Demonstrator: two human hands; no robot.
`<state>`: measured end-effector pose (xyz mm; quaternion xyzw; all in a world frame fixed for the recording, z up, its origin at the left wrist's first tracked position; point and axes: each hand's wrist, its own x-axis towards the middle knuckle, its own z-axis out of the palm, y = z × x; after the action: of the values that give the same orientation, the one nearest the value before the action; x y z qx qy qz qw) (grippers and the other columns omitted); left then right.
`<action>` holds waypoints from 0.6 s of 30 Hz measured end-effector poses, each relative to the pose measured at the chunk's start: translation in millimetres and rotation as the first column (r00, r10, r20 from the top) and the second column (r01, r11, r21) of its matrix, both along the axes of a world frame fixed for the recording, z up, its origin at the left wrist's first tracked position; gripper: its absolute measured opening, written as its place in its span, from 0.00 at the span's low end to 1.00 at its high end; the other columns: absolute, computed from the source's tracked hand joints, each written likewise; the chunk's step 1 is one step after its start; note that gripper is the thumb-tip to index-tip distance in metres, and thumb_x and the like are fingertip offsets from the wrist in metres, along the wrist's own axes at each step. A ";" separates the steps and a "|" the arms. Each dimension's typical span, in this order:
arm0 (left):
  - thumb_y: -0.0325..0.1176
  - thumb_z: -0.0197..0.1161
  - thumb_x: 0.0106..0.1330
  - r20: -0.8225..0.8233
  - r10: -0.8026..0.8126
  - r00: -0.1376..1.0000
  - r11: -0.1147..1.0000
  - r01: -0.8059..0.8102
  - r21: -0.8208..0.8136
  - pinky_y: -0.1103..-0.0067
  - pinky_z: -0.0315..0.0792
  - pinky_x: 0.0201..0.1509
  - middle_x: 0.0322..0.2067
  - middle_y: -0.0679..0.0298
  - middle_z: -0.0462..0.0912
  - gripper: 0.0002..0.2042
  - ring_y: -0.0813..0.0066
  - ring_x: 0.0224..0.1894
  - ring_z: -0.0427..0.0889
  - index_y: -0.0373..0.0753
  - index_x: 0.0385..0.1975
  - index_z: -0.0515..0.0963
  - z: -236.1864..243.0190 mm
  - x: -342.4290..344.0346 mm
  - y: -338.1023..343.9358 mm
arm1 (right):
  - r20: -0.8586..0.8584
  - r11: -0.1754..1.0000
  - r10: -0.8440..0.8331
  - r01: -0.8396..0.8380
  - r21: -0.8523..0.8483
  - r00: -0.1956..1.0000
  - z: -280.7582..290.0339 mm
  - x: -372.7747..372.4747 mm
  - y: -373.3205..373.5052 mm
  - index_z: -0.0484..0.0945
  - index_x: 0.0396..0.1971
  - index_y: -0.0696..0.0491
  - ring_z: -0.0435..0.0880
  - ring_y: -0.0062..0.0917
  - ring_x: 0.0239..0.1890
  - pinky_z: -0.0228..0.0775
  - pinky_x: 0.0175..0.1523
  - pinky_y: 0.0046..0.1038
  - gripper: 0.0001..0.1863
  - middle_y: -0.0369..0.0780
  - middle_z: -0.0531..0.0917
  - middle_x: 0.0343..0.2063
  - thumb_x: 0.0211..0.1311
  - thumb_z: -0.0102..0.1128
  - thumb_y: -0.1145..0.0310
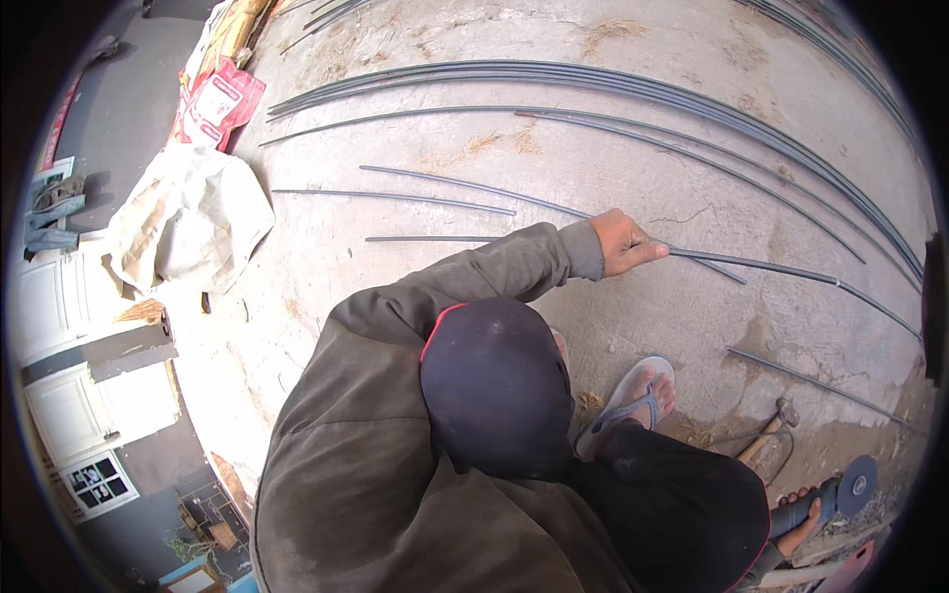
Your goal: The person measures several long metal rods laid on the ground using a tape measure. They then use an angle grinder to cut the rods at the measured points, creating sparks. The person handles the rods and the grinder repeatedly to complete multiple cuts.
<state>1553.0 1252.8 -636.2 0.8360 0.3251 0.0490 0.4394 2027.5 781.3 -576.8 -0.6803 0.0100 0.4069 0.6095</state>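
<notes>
My left hand (625,244) is stretched out over the concrete floor, its fingers closed round a long, thin grey steel rod (756,263). The rod runs off to the right and bears a pale mark near a slight bend. Another thin rod (717,269) passes below the hand. Down at the lower right, my right hand (799,529) grips the body of an angle grinder (794,513) fitted with a dark round disc (858,484). My knee hides part of the right forearm. Whether the disc is spinning cannot be told.
Several long rods (554,69) lie across the floor beyond my left hand, with shorter rods (395,198) nearer. A hammer (766,435) lies by my sandalled foot (643,395), near a single rod (820,383). At the left are a white sack (193,217) and a red bag (222,104).
</notes>
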 end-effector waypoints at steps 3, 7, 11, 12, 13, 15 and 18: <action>0.58 0.48 0.76 -0.124 -0.043 0.991 0.995 0.054 0.083 0.61 0.78 0.31 0.18 0.48 0.81 0.31 0.50 0.23 0.83 0.34 0.28 0.85 16.4 6.4 -1.5 | 0.023 0.999 -0.030 0.030 -0.021 0.999 15.6 0.4 -4.4 0.71 0.53 0.52 0.75 0.24 0.34 0.67 0.40 0.28 0.23 0.36 0.76 0.36 0.66 0.62 0.54; 0.59 0.46 0.75 -0.550 -0.134 0.824 0.919 0.311 0.242 0.59 0.79 0.31 0.19 0.50 0.82 0.31 0.49 0.24 0.84 0.38 0.28 0.86 73.1 25.3 18.0 | 0.101 0.999 -0.044 0.046 -0.018 0.994 27.5 15.6 -17.9 0.71 0.53 0.52 0.76 0.25 0.34 0.67 0.41 0.28 0.24 0.37 0.76 0.36 0.65 0.63 0.54; 0.56 0.49 0.75 -0.702 -0.145 0.698 0.812 0.489 0.319 0.61 0.78 0.29 0.17 0.54 0.82 0.28 0.51 0.23 0.84 0.39 0.27 0.86 91.2 27.4 33.0 | 0.067 0.996 -0.084 0.085 -0.020 0.994 29.6 10.2 -13.1 0.71 0.52 0.53 0.76 0.27 0.34 0.67 0.40 0.29 0.23 0.37 0.76 0.35 0.65 0.63 0.55; 0.56 0.49 0.75 -0.693 -0.140 0.708 0.811 0.483 0.330 0.61 0.78 0.28 0.17 0.55 0.82 0.28 0.52 0.23 0.84 0.40 0.27 0.86 93.2 28.9 36.2 | 0.083 0.995 -0.096 0.099 -0.029 0.992 30.1 4.5 -14.4 0.72 0.52 0.54 0.77 0.26 0.33 0.69 0.39 0.29 0.24 0.37 0.77 0.35 0.65 0.64 0.55; 0.56 0.49 0.75 -0.682 -0.133 0.719 0.813 0.473 0.340 0.62 0.78 0.28 0.17 0.55 0.81 0.27 0.52 0.23 0.84 0.40 0.27 0.85 91.6 30.0 37.5 | 0.101 0.993 -0.103 0.108 -0.041 0.990 32.7 -2.6 -14.4 0.72 0.52 0.54 0.78 0.26 0.33 0.70 0.39 0.29 0.24 0.37 0.78 0.35 0.65 0.64 0.54; 0.56 0.50 0.75 -0.580 -0.131 0.804 0.847 0.395 0.356 0.63 0.77 0.26 0.16 0.56 0.81 0.27 0.53 0.22 0.83 0.40 0.28 0.85 85.5 22.1 39.4 | 0.126 0.979 -0.171 0.183 -0.094 0.977 24.8 -15.4 -19.3 0.72 0.52 0.54 0.76 0.26 0.32 0.68 0.37 0.29 0.25 0.37 0.77 0.35 0.63 0.64 0.54; 0.56 0.49 0.76 -0.352 -0.077 0.933 0.892 0.222 0.394 0.64 0.75 0.22 0.14 0.56 0.80 0.27 0.54 0.19 0.81 0.40 0.28 0.85 39.4 -13.2 38.2 | 0.083 0.976 -0.183 0.191 -0.107 0.980 6.7 -23.8 -37.4 0.71 0.53 0.54 0.76 0.25 0.30 0.68 0.36 0.28 0.27 0.37 0.76 0.34 0.62 0.66 0.52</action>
<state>1539.7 1291.0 -596.8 0.9308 0.3085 -0.0547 0.1881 2003.7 743.9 -570.1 -0.7245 0.0751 0.3213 0.6051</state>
